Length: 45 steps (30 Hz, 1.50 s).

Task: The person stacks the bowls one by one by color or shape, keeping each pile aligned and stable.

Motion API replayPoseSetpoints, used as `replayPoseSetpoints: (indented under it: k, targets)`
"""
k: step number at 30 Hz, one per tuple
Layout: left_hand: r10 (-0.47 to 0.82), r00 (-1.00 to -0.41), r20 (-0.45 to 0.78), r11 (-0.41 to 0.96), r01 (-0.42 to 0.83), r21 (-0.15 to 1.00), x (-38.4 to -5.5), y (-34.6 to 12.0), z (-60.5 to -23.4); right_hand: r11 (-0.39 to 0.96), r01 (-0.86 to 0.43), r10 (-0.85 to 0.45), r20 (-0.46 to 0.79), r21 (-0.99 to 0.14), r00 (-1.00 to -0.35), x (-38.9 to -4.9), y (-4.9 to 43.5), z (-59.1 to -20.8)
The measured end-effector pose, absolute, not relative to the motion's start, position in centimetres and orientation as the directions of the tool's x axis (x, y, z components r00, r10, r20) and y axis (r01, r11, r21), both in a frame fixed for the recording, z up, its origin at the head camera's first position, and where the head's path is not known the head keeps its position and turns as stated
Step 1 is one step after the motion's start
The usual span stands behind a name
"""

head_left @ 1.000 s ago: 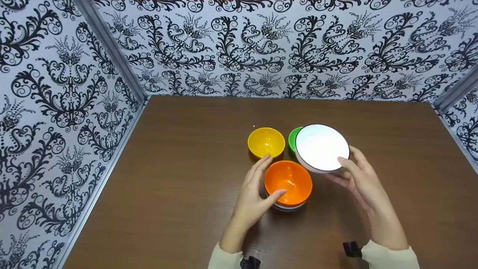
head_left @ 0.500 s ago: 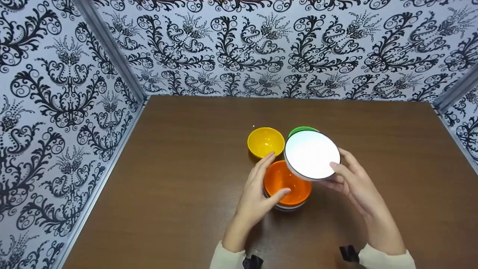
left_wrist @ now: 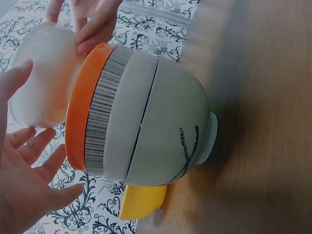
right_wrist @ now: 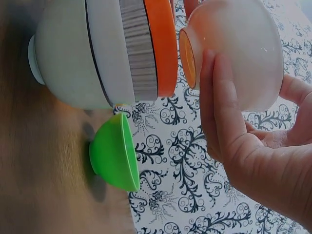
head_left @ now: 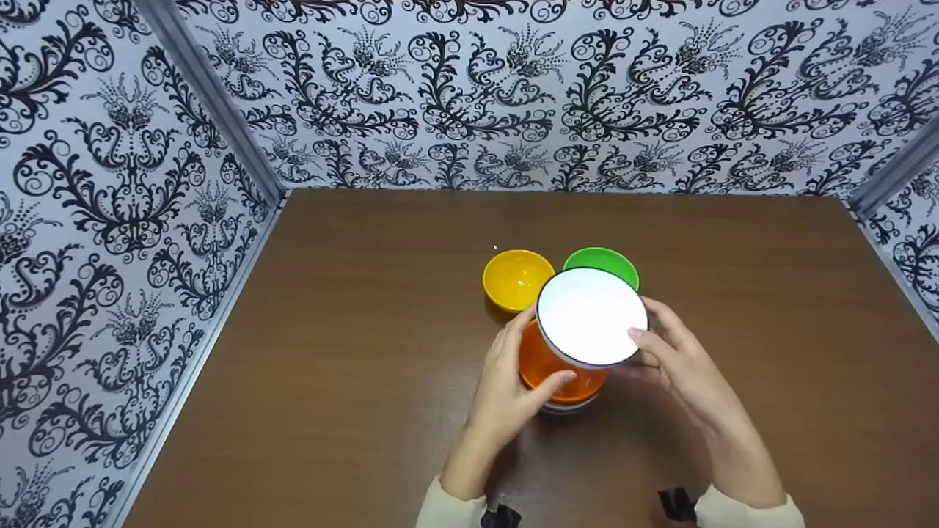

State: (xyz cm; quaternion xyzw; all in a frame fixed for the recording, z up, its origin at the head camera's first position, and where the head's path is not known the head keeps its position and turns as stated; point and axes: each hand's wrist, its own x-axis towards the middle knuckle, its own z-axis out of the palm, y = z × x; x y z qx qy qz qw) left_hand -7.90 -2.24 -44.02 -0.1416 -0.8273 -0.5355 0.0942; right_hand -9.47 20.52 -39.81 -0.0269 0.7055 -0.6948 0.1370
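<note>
My right hand (head_left: 686, 367) holds a white bowl (head_left: 590, 315) with a dark rim, thumb over the edge and fingers beneath. The bowl hangs above an orange bowl (head_left: 535, 359), partly covering it in the head view. In the left wrist view, the orange bowl tops a nested stack, with a grey-striped bowl (left_wrist: 105, 109) below it and a pale bowl with a dark branch-like mark (left_wrist: 175, 117) at the bottom. My left hand (head_left: 502, 396) is spread beside the stack's left side, thumb over the orange bowl's front. Its fingertips are close to the white bowl; contact is unclear.
A yellow bowl (head_left: 517, 281) stands on the brown table (head_left: 352, 330), behind and left of the stack. Behind and right is a green bowl (head_left: 605, 262), partly hidden by the white one. Patterned walls (head_left: 440, 95) border the table at the back and sides.
My right hand has carried the white bowl left and toward me, from beside the stack to over it, uncovering more of the green bowl. My left hand has shifted only slightly.
</note>
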Motion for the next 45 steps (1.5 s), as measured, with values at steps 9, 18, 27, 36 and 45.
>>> replayPoseSetpoints:
  k: [9, 18, 27, 36, 45]
  targets:
    - [0.057, -0.949, 0.312, 0.362, 0.310, 0.879, -7.7, -2.8, -44.0, 0.123, 0.036, -0.316, -0.074, -0.992, -0.946, -9.0, 20.2, -39.8]
    - [0.058, -0.954, 0.295, 0.357, 0.296, 0.886, -7.5, -3.5, -44.2, 0.252, -0.068, -0.272, -0.003, -0.965, -0.962, -8.7, 20.1, -40.6]
    - [0.056, -0.963, 0.263, 0.400, 0.263, 0.878, -7.4, -3.7, -44.7, 0.346, -0.150, -0.215, 0.078, -0.926, -0.974, -8.4, 20.1, -41.5]
    - [0.066, -0.964, 0.256, 0.417, 0.260, 0.871, -7.4, -3.8, -45.3, 0.336, -0.145, -0.211, 0.076, -0.931, -0.975, -8.6, 20.2, -42.6]
    - [0.060, -0.958, 0.281, 0.429, 0.279, 0.859, -7.3, -3.9, -46.0, 0.362, -0.129, -0.209, 0.055, -0.923, -0.976, -8.5, 20.1, -43.2]
